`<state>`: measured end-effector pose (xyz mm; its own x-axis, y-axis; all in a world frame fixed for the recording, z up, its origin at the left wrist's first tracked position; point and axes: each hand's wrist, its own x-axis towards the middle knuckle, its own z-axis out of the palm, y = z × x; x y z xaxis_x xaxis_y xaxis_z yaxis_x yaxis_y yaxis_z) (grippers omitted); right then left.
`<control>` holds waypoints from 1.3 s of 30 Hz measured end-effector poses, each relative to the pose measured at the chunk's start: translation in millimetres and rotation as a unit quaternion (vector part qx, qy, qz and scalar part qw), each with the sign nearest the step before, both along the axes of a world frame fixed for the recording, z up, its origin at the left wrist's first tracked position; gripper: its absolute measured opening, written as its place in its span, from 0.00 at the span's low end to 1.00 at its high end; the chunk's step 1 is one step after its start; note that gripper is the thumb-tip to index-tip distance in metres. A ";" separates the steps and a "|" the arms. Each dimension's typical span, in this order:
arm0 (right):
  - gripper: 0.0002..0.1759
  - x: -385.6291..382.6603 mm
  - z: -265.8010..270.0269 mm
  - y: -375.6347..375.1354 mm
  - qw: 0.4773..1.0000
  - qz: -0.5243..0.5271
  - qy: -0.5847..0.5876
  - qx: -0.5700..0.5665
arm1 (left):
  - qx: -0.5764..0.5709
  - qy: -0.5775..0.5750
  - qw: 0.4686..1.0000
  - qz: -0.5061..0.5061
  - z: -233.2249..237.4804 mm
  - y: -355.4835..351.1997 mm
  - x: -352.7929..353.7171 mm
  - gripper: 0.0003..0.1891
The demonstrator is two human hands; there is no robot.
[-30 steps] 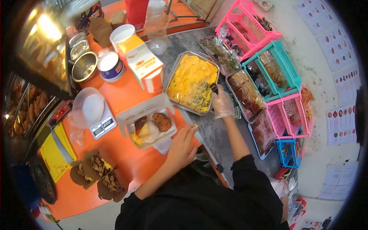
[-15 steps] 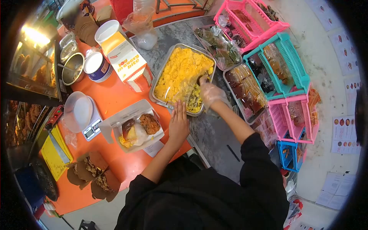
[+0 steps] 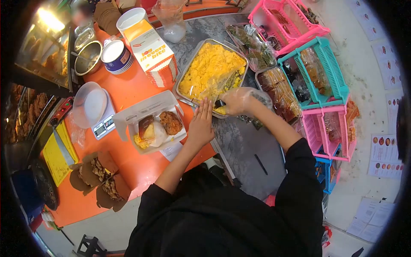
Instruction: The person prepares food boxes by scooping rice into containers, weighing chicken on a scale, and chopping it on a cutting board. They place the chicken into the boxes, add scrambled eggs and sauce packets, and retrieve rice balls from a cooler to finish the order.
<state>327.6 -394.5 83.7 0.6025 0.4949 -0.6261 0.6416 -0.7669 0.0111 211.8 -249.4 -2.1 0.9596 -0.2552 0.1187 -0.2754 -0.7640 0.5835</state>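
Note:
A metal tray (image 3: 183,99) of yellow scrambled egg (image 3: 209,66) stands in front of me, partly under clear plastic film. My right hand (image 3: 239,101), in a clear plastic glove, is closed around a black-handled utensil (image 3: 219,103) at the tray's near right corner. The utensil's working end is hidden. My bare left hand (image 3: 201,128) lies with fingers stretched out against the tray's near edge. Left of it, an open white meal box (image 3: 124,112) contains rice (image 3: 157,135), a piece of fried chicken (image 3: 170,123), some yellow egg and a sauce packet.
A digital scale (image 3: 104,127), stacked paper bowls (image 3: 115,55) and a printed carton (image 3: 150,51) occupy the orange counter. Brown boxes (image 3: 113,192) and a knife (image 3: 63,147) on a yellow board are at left. Pink (image 3: 291,25) and teal (image 3: 314,73) baskets line the right. A black pen (image 3: 261,164) lies nearby.
My right hand has moved from over the egg toward me, to the tray's near right corner, with the utensil. My left hand stays at the near edge. The whole view has shifted slightly.

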 end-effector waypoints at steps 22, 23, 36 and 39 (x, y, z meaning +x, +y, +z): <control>0.34 3.8 80.1 3.3 0.982 -0.177 -0.056 -0.036 | 0.099 -0.225 0.929 0.276 65.7 214.1 -286.0 0.25; 0.32 -8.5 81.7 8.5 0.986 -0.124 -0.101 -0.037 | 0.036 -0.247 0.897 0.365 67.4 222.8 -300.9 0.25; 0.22 -264.2 87.0 341.3 0.954 0.083 0.213 0.193 | -0.871 0.222 0.234 0.371 30.0 294.7 -376.5 0.34; 0.30 -301.4 32.9 341.2 0.944 0.317 0.060 0.070 | -0.905 0.220 0.238 0.275 21.5 291.2 -357.7 0.31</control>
